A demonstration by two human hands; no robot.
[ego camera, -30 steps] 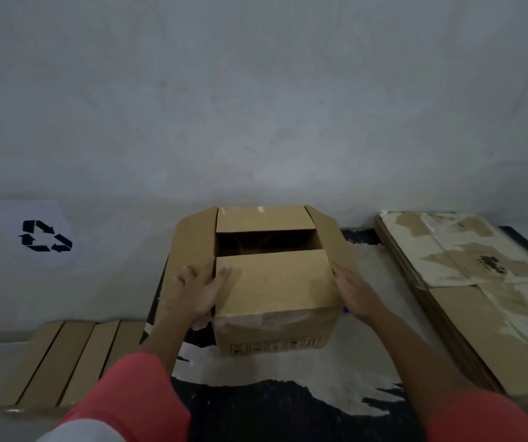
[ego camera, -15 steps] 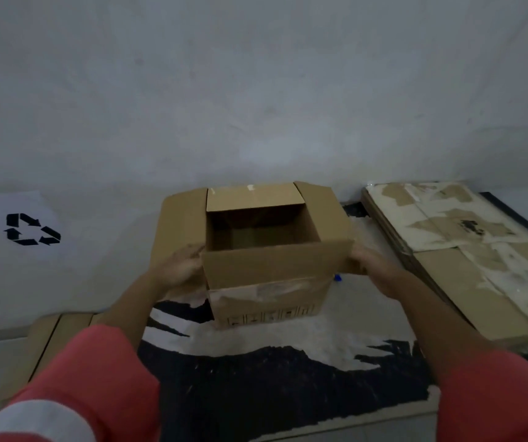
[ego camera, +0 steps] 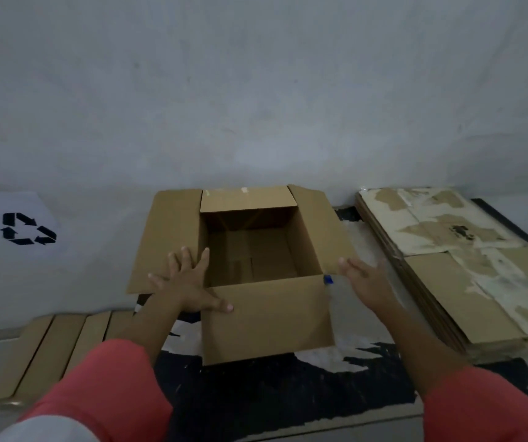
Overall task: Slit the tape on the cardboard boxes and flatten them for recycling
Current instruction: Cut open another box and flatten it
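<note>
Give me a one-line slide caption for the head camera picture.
Opened cardboard box, left hand on its flaps, right hand open beside it, flattened cardboard stacked at right.

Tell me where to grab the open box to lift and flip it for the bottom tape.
Probably the left and right walls, at the creases where the flaps fold out, one hand from each side. The box stands upright with all four flaps open, so those rims are exposed. The left hand lies flat on the left flap; the right hand is open beside the right flap.
</note>
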